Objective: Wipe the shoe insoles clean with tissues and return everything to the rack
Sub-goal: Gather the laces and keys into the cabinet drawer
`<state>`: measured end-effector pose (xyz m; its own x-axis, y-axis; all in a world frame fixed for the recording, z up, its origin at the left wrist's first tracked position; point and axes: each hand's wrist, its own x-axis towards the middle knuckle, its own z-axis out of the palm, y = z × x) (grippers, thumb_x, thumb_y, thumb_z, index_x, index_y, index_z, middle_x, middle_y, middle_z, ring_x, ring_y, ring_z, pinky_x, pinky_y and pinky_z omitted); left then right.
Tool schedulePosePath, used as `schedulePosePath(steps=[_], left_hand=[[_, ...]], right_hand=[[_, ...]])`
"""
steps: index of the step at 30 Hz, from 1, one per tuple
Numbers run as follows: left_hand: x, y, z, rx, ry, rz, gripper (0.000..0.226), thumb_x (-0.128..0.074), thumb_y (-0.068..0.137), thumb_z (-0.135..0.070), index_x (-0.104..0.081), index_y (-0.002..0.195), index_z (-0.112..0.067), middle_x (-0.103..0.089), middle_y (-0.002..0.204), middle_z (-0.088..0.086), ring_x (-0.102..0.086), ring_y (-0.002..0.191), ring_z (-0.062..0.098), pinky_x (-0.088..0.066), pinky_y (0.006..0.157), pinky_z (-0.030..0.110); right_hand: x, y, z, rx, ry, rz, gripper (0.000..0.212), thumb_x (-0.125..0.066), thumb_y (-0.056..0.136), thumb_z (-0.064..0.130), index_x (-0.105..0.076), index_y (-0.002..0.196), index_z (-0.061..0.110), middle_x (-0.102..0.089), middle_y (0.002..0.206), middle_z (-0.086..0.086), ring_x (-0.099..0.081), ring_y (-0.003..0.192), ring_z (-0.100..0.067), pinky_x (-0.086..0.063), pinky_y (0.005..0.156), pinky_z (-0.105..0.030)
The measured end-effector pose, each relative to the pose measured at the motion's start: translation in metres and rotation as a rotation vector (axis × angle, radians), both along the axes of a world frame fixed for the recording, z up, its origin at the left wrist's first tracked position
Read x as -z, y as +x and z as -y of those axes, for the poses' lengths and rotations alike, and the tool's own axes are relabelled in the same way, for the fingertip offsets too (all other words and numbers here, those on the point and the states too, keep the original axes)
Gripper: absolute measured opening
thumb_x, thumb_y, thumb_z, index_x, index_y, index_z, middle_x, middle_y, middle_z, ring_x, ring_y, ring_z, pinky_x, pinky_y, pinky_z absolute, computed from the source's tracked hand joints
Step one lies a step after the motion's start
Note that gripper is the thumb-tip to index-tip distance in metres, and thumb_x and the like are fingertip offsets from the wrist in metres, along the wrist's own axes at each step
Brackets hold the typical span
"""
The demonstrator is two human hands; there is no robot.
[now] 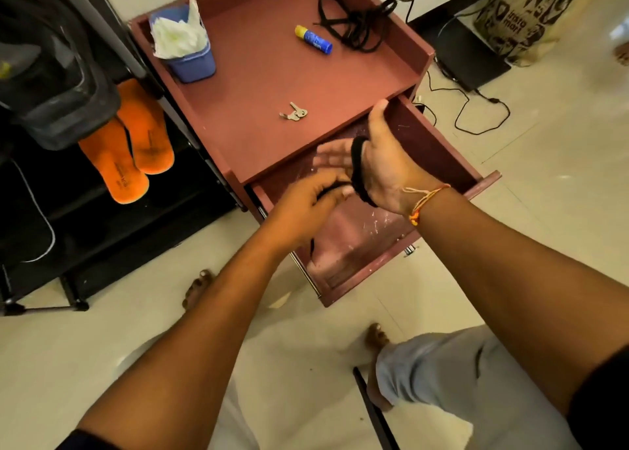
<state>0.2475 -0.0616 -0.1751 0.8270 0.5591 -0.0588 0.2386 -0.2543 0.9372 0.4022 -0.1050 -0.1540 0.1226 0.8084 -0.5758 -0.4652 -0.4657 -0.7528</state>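
Note:
Two orange insoles lie side by side on a shelf of the black shoe rack at the left. White tissues stick out of a blue tub on the maroon cabinet top. Over the open drawer, my right hand is held flat with fingers spread, and a black lace is wound around its palm. My left hand pinches the loose end of that lace beside it.
A blue glue stick, keys and a second tangled black lace lie on the cabinet top. A dark bag sits on the rack above the insoles. Cables, a black device and a paper bag are on the floor at the right.

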Motion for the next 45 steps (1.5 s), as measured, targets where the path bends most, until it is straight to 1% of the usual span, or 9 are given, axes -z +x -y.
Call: schedulePosePath(steps=[6,11,16,20,26,29,33,39,45], left_hand=[[-0.001,-0.004,-0.015,-0.327,-0.068,0.120,0.014,-0.053,0.103,-0.024,-0.060,0.093,-0.031,-0.059,0.084,-0.016,-0.054,0.080,0.004,-0.047,0.075,0.025],[0.003,-0.003,-0.009,-0.319,-0.353,0.036,0.020,-0.047,0.105,-0.016,-0.062,0.092,-0.024,-0.060,0.088,0.003,-0.055,0.084,0.016,-0.047,0.080,0.035],[0.014,-0.005,-0.003,-0.085,-0.182,-0.230,0.024,-0.054,0.102,-0.031,-0.070,0.105,-0.014,-0.050,0.064,-0.010,-0.042,0.057,0.005,-0.036,0.059,0.027],[0.007,-0.003,0.004,0.030,-0.029,-0.233,0.018,-0.062,0.098,-0.033,-0.074,0.099,-0.019,-0.058,0.064,-0.008,-0.044,0.058,0.003,-0.040,0.057,0.030],[0.003,-0.003,0.002,-0.177,0.159,-0.056,0.012,-0.078,0.084,-0.030,-0.077,0.094,-0.024,-0.072,0.087,-0.015,-0.065,0.083,-0.001,-0.053,0.076,0.022],[0.009,-0.001,0.005,-0.296,0.065,-0.037,0.014,-0.081,0.081,-0.022,-0.072,0.091,-0.022,-0.071,0.087,-0.012,-0.065,0.082,-0.001,-0.051,0.074,0.013],[0.014,0.003,0.012,-0.462,-0.072,0.014,0.024,-0.082,0.079,-0.015,-0.062,0.090,-0.024,-0.067,0.086,-0.006,-0.063,0.079,0.003,-0.055,0.074,0.019],[0.020,0.007,0.026,-0.586,0.013,-0.043,0.035,-0.078,0.085,-0.029,-0.070,0.119,-0.025,-0.068,0.105,-0.011,-0.063,0.089,0.000,-0.053,0.074,0.013],[0.019,0.006,0.029,-0.572,0.058,-0.109,0.015,-0.069,0.093,-0.022,-0.078,0.103,-0.015,-0.071,0.088,-0.007,-0.065,0.079,0.006,-0.045,0.061,0.006]], right_hand=[[-0.014,-0.011,0.009,-0.554,-0.187,0.041,0.115,0.002,0.073,0.091,-0.067,0.086,0.001,-0.067,0.076,-0.016,-0.067,0.063,-0.023,-0.047,0.056,-0.026],[-0.019,-0.012,0.010,-0.370,0.015,-0.412,0.105,-0.011,0.073,0.094,-0.067,0.072,0.005,-0.065,0.061,-0.008,-0.062,0.049,-0.019,-0.045,0.046,-0.020],[-0.024,-0.003,0.001,0.114,0.345,-0.698,0.100,-0.025,0.077,0.092,-0.070,0.098,0.004,-0.072,0.095,-0.011,-0.071,0.083,-0.022,-0.054,0.065,-0.028],[-0.015,0.005,-0.003,0.362,0.326,-0.470,0.104,-0.019,0.082,0.088,-0.063,0.119,0.001,-0.068,0.121,-0.018,-0.066,0.112,-0.030,-0.052,0.085,-0.036],[0.000,-0.016,-0.007,0.249,0.114,-0.152,0.103,-0.011,0.088,0.081,-0.060,0.119,-0.003,-0.069,0.118,-0.022,-0.067,0.112,-0.032,-0.047,0.102,-0.042],[0.001,-0.031,-0.006,0.150,0.074,-0.113,0.105,-0.011,0.089,0.080,-0.058,0.124,-0.007,-0.069,0.118,-0.023,-0.064,0.116,-0.034,-0.046,0.108,-0.044],[0.003,-0.041,-0.003,0.151,0.085,-0.182,0.108,-0.014,0.087,0.083,-0.057,0.127,-0.007,-0.067,0.122,-0.023,-0.064,0.106,-0.034,-0.048,0.101,-0.040],[0.014,-0.038,-0.005,0.185,0.082,-0.207,0.111,-0.009,0.083,0.086,-0.057,0.131,-0.002,-0.066,0.126,-0.016,-0.060,0.124,-0.024,-0.045,0.108,-0.039],[0.028,-0.038,-0.007,0.140,0.007,-0.064,0.109,-0.012,0.083,0.087,-0.061,0.129,0.000,-0.065,0.129,-0.011,-0.056,0.127,-0.019,-0.034,0.116,-0.035]])
